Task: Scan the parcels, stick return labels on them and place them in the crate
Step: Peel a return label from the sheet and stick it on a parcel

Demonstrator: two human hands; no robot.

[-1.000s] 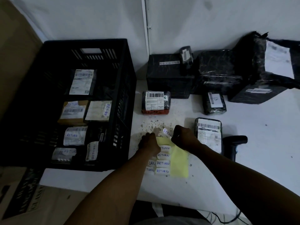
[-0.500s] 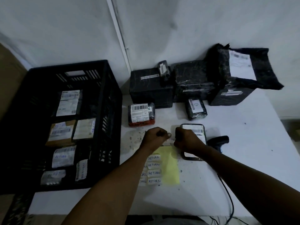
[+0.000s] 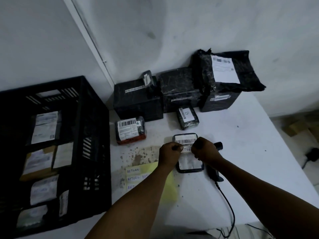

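A small dark parcel [image 3: 189,163] with a white barcode sheet lies flat on the white table [image 3: 250,152]. Across its middle stretches a white return label [image 3: 187,149]. My left hand [image 3: 170,153] pinches the label's left end and my right hand [image 3: 202,150] pinches its right end, both over the parcel. Whether the label touches the parcel I cannot tell. A yellow sheet [image 3: 148,176] with more return labels lies under my left forearm. The black crate [image 3: 57,152] at the left holds several labelled parcels.
A black handheld scanner [image 3: 214,171] with a cable lies right of the parcel. Two small parcels [image 3: 130,130] [image 3: 187,117] sit further back. Several large black parcels [image 3: 181,95] line the wall. The table's right edge drops to the floor.
Both hands lifted a return label off the yellow sheet and carried it right, over the small parcel. My view tilted up and to the right.
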